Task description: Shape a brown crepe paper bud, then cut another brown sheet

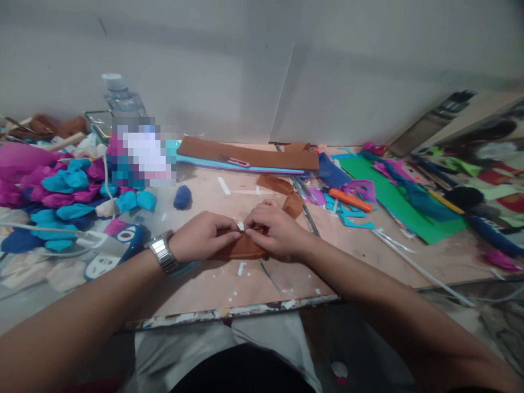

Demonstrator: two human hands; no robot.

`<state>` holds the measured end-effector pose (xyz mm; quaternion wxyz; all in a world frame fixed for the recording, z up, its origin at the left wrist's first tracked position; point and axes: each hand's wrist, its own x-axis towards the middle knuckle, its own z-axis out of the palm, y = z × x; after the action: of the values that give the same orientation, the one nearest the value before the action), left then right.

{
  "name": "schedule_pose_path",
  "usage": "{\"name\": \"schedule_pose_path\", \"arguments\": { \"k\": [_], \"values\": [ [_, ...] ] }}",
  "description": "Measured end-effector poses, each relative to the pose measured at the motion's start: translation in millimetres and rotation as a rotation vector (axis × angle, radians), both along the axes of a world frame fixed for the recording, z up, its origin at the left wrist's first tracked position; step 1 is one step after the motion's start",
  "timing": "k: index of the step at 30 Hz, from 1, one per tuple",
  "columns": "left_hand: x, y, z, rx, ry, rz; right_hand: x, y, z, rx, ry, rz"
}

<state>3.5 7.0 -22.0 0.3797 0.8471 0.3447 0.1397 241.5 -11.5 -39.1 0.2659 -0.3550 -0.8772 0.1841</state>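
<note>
Between my two hands, low over the board, is a piece of brown fabric (pixel 241 250). My left hand (pixel 204 234), with a metal watch at the wrist, pinches its upper edge between thumb and fingers. Close beside it, my right hand (pixel 276 229) pinches the same edge, its fingertips almost touching the left ones. A small white strip (pixel 240 225) shows between the fingertips. Another curled brown fabric piece (pixel 292 204) lies just behind my right hand. The lower part of the fabric rests near the board; its far side is hidden by my fingers.
Pink and blue fabric puffs (pixel 65 183) are heaped at left near a power strip (pixel 110 251) and a bottle (pixel 123 101). Stacked fabric strips (pixel 249 153) lie at the back. An orange utility knife (pixel 351 200), scraps and a green sheet (pixel 409 202) are at right.
</note>
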Motion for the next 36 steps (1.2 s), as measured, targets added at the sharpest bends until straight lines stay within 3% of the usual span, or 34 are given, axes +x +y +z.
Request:
{"name": "schedule_pose_path", "arguments": {
  "k": [14,21,36],
  "values": [
    [2.0,-5.3,-5.2,0.027,-0.114,0.032,-1.8,-3.2,3.9,0.029,0.01,0.019],
    [1.4,-4.2,-4.8,0.029,-0.075,0.015,-0.3,-2.9,4.4,0.049,0.011,0.016],
    [1.3,-3.2,-6.3,-0.077,-0.058,0.048,4.0,-1.2,7.5,0.072,-0.022,-0.014]
  ]
}}
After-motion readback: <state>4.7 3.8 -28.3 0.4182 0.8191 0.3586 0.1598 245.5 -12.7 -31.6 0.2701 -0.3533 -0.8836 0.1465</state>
